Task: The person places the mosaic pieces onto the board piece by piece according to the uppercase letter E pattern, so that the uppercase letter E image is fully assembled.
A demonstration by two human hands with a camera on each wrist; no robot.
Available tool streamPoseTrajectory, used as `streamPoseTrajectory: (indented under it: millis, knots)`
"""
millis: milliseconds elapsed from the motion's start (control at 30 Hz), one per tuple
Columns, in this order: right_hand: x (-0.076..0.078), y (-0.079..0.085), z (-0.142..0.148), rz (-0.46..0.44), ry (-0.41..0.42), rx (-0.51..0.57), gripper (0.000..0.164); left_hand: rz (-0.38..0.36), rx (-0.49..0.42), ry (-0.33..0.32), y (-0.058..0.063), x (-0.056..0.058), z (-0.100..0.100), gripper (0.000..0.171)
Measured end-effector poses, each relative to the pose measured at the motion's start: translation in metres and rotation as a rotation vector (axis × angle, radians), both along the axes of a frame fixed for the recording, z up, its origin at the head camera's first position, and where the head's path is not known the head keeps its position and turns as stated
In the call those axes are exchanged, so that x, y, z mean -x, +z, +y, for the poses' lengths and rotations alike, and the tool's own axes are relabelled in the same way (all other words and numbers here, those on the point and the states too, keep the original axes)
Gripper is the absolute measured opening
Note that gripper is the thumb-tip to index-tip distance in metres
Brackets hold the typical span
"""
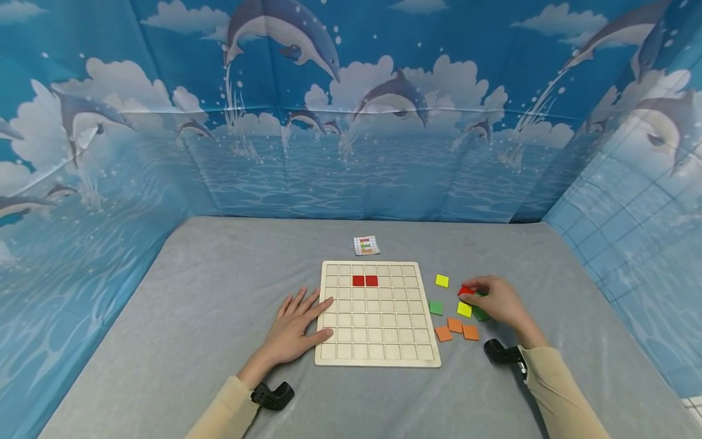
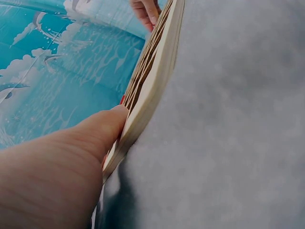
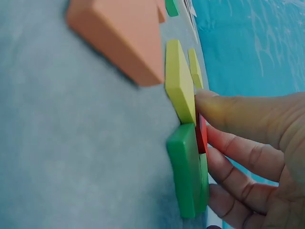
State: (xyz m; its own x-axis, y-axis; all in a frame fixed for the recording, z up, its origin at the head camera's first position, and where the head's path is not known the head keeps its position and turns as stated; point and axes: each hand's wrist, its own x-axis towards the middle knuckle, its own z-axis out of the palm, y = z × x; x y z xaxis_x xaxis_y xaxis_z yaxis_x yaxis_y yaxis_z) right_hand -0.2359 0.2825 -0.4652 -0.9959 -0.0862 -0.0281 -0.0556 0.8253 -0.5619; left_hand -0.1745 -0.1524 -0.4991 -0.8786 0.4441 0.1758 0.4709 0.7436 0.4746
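the red tile [image 1: 466, 291] is off to the right of the pale gridded board [image 1: 378, 364], well apart from its right edge, and the right hand [image 1: 500, 299] is much the nearer one. its grip is pinching the tile, thumb on one side and fingertips on the other; whether the tile is lifted or resting on something, i can't tell. most of it is hidden by the fingers, so no long axis shows.

the relation that seems to count is sideways: from this grip the board lies to the left, and two red tiles [image 1: 359, 280] sit there side by side, in the second row from the far edge. a yellow tile [image 1: 442, 280] lies near the line between. a second yellow tile [image 1: 464, 310] and a dark green tile [image 1: 481, 313] are crowded close on the near side of the grip, so a low sweep might nudge them.

across the board, the left hand [image 1: 293, 329] is released, fingers spread, thumb and index finger reaching over the board's left edge. it looks placed to steady the board on the grey tabletop [image 1: 219, 292].
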Motion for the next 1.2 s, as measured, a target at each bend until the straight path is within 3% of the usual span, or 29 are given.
streamPoseTrajectory:
  millis: [200,367,700,933,1200]
  knots:
    - [0.000,0.001,0.000,-0.052,-0.066,0.013,0.028,-0.003,-0.002,0.000,0.001,0.000,0.000,0.063]
    - [0.000,0.002,-0.001,-0.042,-0.072,-0.018,0.026,0.001,-0.003,0.001,0.001,-0.001,0.001,0.063]
    - [-0.005,0.001,-0.006,0.107,-0.022,-0.064,0.018,-0.002,-0.010,-0.003,0.001,-0.001,0.001,0.063]
    - [-0.011,0.011,-0.022,0.147,0.000,-0.056,0.013,-0.018,-0.009,-0.003,0.000,-0.001,0.000,0.064]
    - [-0.013,0.016,-0.052,0.247,0.065,0.022,0.018,-0.017,-0.002,-0.001,-0.001,0.000,-0.001,0.064]
